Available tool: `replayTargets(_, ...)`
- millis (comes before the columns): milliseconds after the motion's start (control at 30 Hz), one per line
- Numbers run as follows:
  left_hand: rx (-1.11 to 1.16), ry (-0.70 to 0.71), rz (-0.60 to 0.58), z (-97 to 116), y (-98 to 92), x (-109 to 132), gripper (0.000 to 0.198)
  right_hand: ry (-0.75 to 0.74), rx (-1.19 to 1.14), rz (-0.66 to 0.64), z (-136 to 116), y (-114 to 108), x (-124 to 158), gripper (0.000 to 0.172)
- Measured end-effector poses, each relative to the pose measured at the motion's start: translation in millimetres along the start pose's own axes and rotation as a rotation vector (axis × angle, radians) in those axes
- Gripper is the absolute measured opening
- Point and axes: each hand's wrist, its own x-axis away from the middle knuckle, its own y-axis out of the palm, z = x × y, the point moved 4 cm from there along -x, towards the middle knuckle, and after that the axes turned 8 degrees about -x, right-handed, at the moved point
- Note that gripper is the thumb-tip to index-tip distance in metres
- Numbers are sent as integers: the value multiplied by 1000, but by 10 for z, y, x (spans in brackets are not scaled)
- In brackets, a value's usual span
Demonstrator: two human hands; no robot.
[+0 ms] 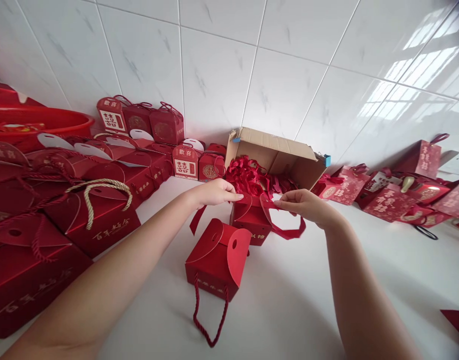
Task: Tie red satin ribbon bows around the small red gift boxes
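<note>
Ribbon (pixel 290 233) sits pinched in both hands (pixel 214 192) over a red box (pixel 257 220), before a carton (pixel 276 143) holding loose ribbons (pixel 247 172).

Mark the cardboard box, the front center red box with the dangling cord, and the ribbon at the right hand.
Cardboard box (pixel 278 141), head view: top flap.
Red box (pixel 217 254), head view: folded lid.
Ribbon (pixel 289 233), head view: loop's lower stretch.

A red basin (pixel 60 131) stands at the left near a tiled wall (pixel 214 65), with a white wall plate (pixel 454 166) at the right.
</note>
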Motion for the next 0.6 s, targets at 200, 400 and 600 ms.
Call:
replayTargets(200, -175, 3, 29, -23, -43, 7, 34, 18, 69, -39, 58, 30, -31, 44)
replayTargets(400, -374, -87, 94, -49, -145, 45, 26, 67, 162, 70, 105, -55, -32, 34)
replayTargets(600, -519, -134, 60, 34, -216, 249, 25, 109, 270, -228, -14, 80, 106, 24)
